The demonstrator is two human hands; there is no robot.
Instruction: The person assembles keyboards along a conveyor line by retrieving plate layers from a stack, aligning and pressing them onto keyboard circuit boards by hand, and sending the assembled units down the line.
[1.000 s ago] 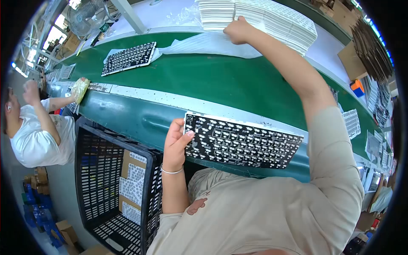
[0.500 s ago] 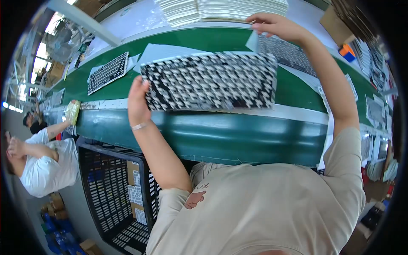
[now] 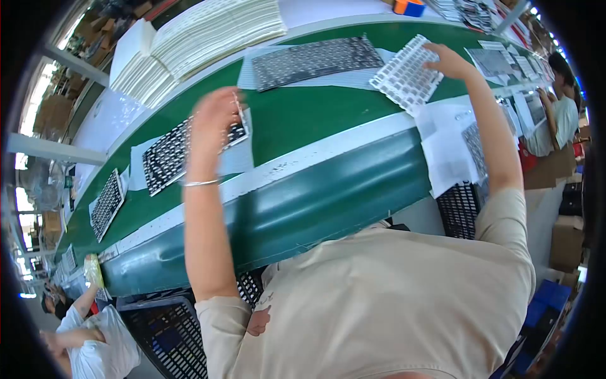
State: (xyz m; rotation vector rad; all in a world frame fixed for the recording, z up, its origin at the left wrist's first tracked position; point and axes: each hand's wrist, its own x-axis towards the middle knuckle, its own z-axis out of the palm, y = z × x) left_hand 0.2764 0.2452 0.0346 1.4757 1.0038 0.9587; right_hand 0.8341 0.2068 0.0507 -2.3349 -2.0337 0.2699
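A keyboard panel patterned in black and white [image 3: 165,158] lies on a pale sheet [image 3: 241,159] on the green belt. My left hand [image 3: 216,117] is above its right end, and motion smears the fingers, so their grip is unclear. On the right, my right hand [image 3: 447,62] pinches the edge of a white keyboard frame [image 3: 407,74] with rows of square openings. That frame is tilted over the belt. Between my hands, a dark grey keyboard panel [image 3: 315,62] rests on another pale sheet [image 3: 254,77].
Stacked white sheets [image 3: 214,31] stand behind the belt [image 3: 297,120]. Another keyboard panel [image 3: 107,205] lies farther left. White wrapping [image 3: 445,139] hangs over the front edge at right. Black crates [image 3: 165,331] stand below. Co-workers [image 3: 104,338] are at both sides.
The black-and-white keyboard panel has gone from my raised left hand onto the belt. My right hand has moved from a pale sheet's corner to the white keyboard frame. The view has turned right.
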